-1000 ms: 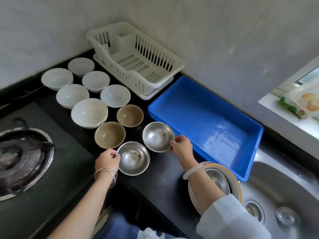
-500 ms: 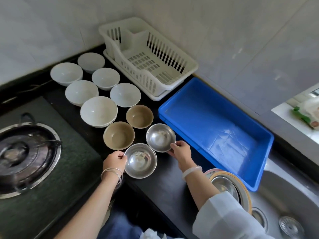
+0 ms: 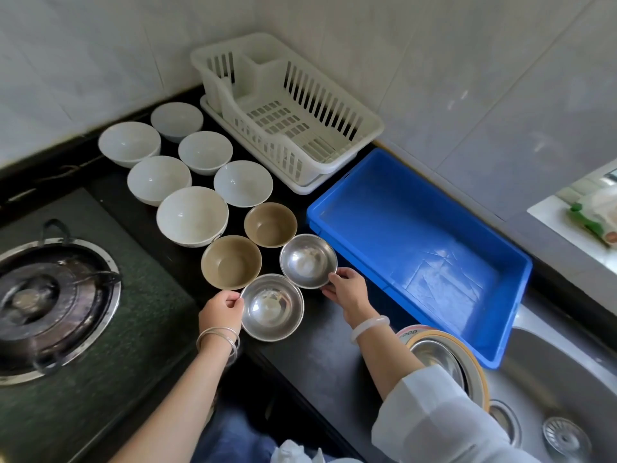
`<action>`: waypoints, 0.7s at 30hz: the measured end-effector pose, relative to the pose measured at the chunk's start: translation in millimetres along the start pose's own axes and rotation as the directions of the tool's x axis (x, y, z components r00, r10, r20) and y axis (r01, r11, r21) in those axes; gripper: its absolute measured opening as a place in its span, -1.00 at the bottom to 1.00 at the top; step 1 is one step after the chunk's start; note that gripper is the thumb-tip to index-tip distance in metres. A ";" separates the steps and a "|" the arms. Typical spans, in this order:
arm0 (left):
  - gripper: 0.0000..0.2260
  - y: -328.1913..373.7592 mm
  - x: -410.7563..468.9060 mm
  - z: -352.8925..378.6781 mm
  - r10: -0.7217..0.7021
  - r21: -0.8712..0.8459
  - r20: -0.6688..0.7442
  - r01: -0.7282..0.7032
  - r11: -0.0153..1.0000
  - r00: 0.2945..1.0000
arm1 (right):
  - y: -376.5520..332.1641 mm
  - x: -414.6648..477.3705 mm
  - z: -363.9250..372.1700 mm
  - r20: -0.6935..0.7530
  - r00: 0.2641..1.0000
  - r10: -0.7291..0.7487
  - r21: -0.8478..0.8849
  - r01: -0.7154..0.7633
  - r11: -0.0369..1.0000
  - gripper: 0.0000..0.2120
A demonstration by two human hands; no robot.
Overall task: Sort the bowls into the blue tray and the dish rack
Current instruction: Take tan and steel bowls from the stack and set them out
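Left hand (image 3: 222, 310) pinches the 9 o'clock rim of the nearer round stainless-steel bowl (image 3: 272, 307), fingers curled. Right hand (image 3: 347, 290) pinches the 4 o'clock rim of the farther round stainless-steel bowl (image 3: 309, 260). Both bowls upright over the black bench (image 3: 327, 355), rims nearly touching; resting or lifted, cannot tell. Blue rectangular plastic tray (image 3: 434, 262) just beside the farther bowl, at its 3 o'clock. White slatted plastic dish rack (image 3: 287, 115) at 12 o'clock, against the wall. Two tan round bowls (image 3: 231, 262) at 11 o'clock of the steel pair; six white round bowls (image 3: 192, 215) beyond them. Gas burner (image 3: 50, 302) at 9 o'clock.
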State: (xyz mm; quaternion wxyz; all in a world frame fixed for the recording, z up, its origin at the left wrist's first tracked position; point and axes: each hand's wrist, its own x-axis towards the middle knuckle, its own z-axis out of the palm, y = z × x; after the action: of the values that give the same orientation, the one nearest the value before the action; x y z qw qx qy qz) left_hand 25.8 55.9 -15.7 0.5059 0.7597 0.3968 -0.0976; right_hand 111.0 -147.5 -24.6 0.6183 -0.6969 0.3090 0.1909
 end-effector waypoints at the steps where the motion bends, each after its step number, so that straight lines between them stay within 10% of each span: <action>1: -0.88 0.3 -1.0 -0.1 0.004 0.002 -0.006 -0.004 1.000 1.000 | 0.3 -0.7 -0.4 0.007 1.000 0.003 -0.008 -0.003 1.000 -0.90; 21: -0.75 46.8 -45.8 28.2 0.336 0.244 0.085 -0.346 0.906 0.938 | -9.3 -55.2 -89.1 -0.108 0.952 -0.285 -0.322 0.238 0.916 -0.87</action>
State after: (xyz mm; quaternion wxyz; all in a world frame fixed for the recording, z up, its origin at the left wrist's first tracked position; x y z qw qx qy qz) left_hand 35.2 0.9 28.7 0.4213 0.8738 0.2315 -0.0737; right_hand 66.2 -223.6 32.5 0.4978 -0.8316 0.2261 0.0976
